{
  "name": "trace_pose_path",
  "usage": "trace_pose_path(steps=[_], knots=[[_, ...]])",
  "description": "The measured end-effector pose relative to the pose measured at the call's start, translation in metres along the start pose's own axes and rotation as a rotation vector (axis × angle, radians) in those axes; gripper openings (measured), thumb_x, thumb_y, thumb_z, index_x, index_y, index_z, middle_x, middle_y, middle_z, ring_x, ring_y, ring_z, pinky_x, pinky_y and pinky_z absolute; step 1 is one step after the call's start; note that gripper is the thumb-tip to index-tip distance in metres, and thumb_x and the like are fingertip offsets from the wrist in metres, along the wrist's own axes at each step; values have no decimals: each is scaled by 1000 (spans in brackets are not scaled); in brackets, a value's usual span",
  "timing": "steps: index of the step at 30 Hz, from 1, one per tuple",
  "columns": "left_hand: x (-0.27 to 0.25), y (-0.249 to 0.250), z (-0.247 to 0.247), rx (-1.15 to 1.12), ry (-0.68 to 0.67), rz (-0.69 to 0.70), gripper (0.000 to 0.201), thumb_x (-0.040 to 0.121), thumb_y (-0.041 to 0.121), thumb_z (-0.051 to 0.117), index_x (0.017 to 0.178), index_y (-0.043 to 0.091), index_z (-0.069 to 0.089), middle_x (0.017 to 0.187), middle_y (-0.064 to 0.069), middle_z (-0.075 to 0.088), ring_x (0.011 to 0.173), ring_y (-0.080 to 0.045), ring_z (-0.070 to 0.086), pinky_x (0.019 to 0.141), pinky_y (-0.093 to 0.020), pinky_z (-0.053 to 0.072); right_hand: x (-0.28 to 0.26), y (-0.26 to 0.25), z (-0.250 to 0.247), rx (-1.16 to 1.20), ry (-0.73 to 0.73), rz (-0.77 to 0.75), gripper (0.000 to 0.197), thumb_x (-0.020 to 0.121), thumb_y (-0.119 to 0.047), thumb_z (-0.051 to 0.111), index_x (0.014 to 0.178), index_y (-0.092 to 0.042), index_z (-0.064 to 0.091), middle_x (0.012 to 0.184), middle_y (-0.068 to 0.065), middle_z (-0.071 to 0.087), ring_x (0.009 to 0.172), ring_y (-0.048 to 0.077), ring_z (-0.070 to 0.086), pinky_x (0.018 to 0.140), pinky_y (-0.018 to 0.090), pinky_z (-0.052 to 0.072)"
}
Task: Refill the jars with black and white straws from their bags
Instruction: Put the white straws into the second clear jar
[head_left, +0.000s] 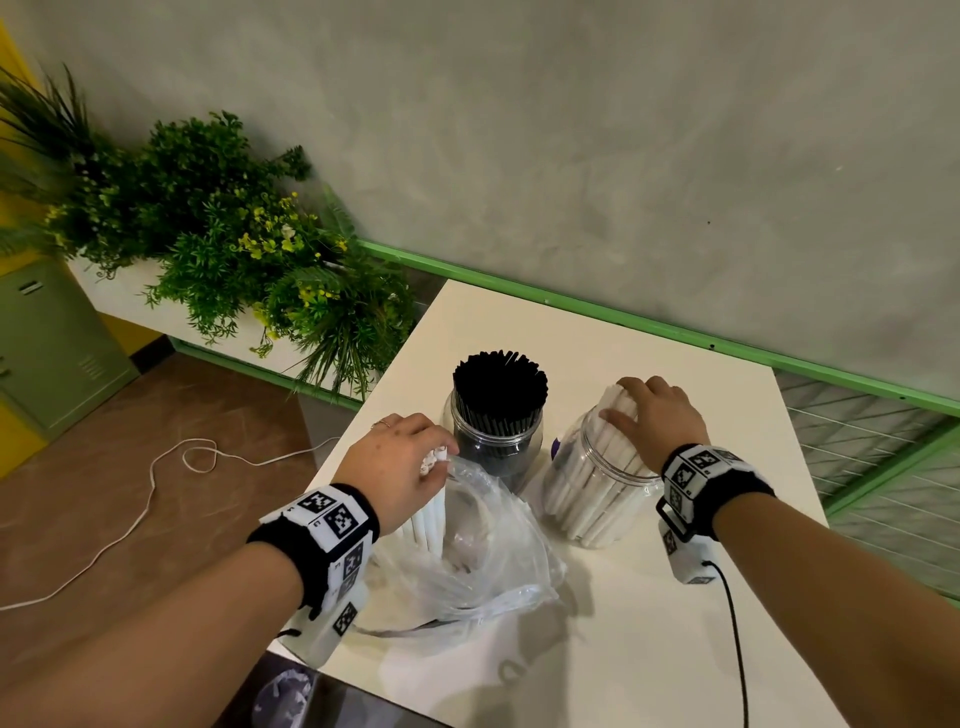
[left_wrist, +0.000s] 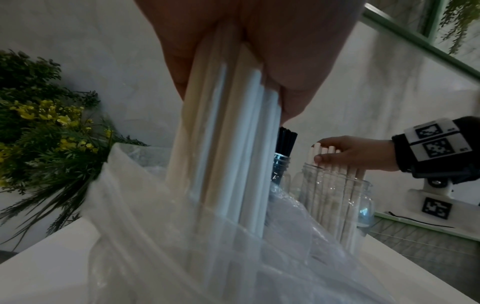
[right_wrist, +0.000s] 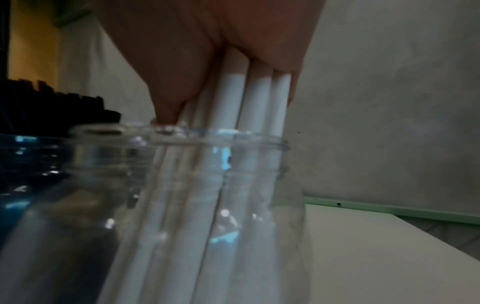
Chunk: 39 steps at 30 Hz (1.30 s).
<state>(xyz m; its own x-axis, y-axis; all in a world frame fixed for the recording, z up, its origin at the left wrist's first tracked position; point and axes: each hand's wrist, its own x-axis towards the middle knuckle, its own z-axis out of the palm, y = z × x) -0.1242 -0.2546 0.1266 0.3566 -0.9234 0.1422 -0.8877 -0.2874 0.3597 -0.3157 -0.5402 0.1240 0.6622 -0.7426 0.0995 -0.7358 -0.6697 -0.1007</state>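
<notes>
Left hand (head_left: 400, 462) first: fingers curled tight around a bundle of white straws (left_wrist: 226, 148), clamped near their top ends, with the lower ends down inside the clear plastic bag (head_left: 467, 561) at lower centre of the head view. Over at centre right, the right hand (head_left: 657, 415) has its fingers closed around the tops of the white straws in the jar (head_left: 587, 493), thumb against the near side, bunching them to one side of the mouth. That jar (right_wrist: 233, 185) looks only partly filled; the right wrist view shows open space beside the held straws. Just left of it stands the black-straw jar (head_left: 496, 415), packed full, so the black half looks done.

We're in the white refill, I'd say, with a fresh handful at the bag's mouth. Next move calls for lifting that bundle clear of the floppy plastic, swinging it right across the white table (head_left: 675, 623), and dropping it upright into the gap the right hand is making. The bag could snag or drag along.
</notes>
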Motion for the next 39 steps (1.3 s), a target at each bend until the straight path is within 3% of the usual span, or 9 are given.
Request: trace_pose_path(steps=[4,9,12,14,18,21,27,33,39], knots=[[2,0,-7,10,-79,-11,54,77,55,33,120,28,53,114,7,56,103,-20,53,86,-23,33,-4,-4,-7,-88,93,15,59,88,-55,53,139,-28,41,131,5,46,120,31,39,96,46,34],[-7,-14,-20,135,-135,-72,68,78,68,44,135,33,33,127,7,47,111,-22,51,90,-34,44,-47,-62,-18,397,420,-311,50,90,-45,50,128,-13,53,118,10,53,106,23,48,90,40,44],[-14,-23,-21,59,-94,-63,56,84,53,55,133,32,38,122,9,51,104,-18,54,82,-32,48,-89,-113,-6,660,176,-414,50,90,-44,56,132,-19,48,117,-5,47,95,-6,46,84,19,42],[-16,-30,-19,37,-65,-39,50,84,51,56,128,33,44,116,10,55,101,-16,56,77,-32,48,-104,-141,11,782,-13,-360,63,87,-41,64,141,-26,35,126,-9,40,103,-8,45,86,13,42],[-17,-35,-17,-39,-23,7,49,82,45,63,126,28,49,115,8,60,101,-16,58,82,-29,45,-107,-174,50,1019,-161,-195,89,74,-45,76,145,-25,26,140,-9,38,126,6,43,103,32,42],[-17,-37,-18,-95,-11,41,50,81,41,67,126,25,51,117,5,61,101,-17,59,83,-27,43,-103,-184,61,1130,-272,-144,100,70,-35,80,148,-25,20,145,-11,39,131,4,40,108,33,37],[-19,-40,-12,-161,33,75,44,81,46,59,122,31,53,115,10,64,95,-15,63,79,-24,46,-100,-192,58,1313,-165,-67,50,70,-16,77,116,-26,59,110,0,68,106,17,63,94,39,50],[-18,-37,-10,-171,77,78,33,86,36,62,118,31,56,111,18,63,92,-11,62,74,-19,39,-99,-194,49,1199,-112,-44,31,71,-24,75,95,-10,61,95,18,64,90,29,63,84,49,49],[-21,-34,-7,-140,122,90,27,86,50,46,102,35,61,100,16,65,77,-11,62,65,-22,42,-113,-196,42,1144,28,-42,19,88,-10,65,103,-19,59,90,2,68,85,13,64,78,33,52]])
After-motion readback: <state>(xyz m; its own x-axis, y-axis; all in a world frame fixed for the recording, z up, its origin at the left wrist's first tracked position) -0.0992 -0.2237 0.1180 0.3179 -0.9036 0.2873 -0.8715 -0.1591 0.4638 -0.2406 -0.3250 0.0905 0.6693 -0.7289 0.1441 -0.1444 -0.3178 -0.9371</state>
